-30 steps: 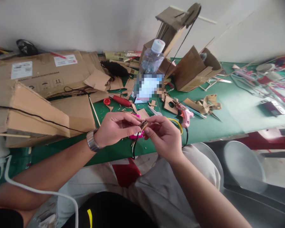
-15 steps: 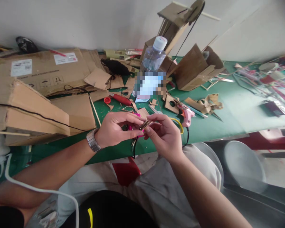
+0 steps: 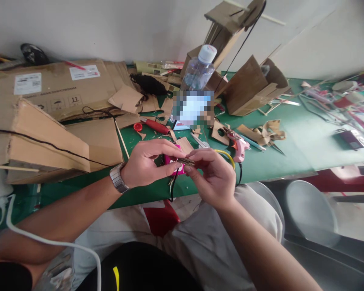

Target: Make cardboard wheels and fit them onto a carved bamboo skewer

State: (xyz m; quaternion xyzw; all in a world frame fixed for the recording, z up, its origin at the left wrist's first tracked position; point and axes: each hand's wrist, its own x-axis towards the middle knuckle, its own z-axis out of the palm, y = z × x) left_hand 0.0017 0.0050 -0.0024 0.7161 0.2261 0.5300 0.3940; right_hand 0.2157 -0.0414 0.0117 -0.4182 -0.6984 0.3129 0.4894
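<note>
Between my two hands is a small layered cardboard piece (image 3: 186, 161), its brown edge facing me. My left hand (image 3: 151, 162) pinches its left side between thumb and fingers; a metal watch is on that wrist. My right hand (image 3: 214, 176) grips the right side, thumb below and fingers curled on top. Just behind the fingers, a bright pink object (image 3: 169, 159) on the table is partly hidden, with a black cord near it. A pink glue gun (image 3: 239, 148) lies right of my hands. Beyond them is a red-handled tool (image 3: 156, 126).
A plastic bottle (image 3: 197, 74) stands behind a propped phone (image 3: 182, 124). A large cardboard box (image 3: 57, 91) and an angled cardboard structure (image 3: 48, 137) occupy the left. Cardboard builds (image 3: 248, 87) stand at the back right. Scraps and scissors lie on the green table (image 3: 279, 157).
The cardboard piece has been turned from a slant to nearly level between my fingers. My right hand has shifted slightly, and more of the pink object shows behind.
</note>
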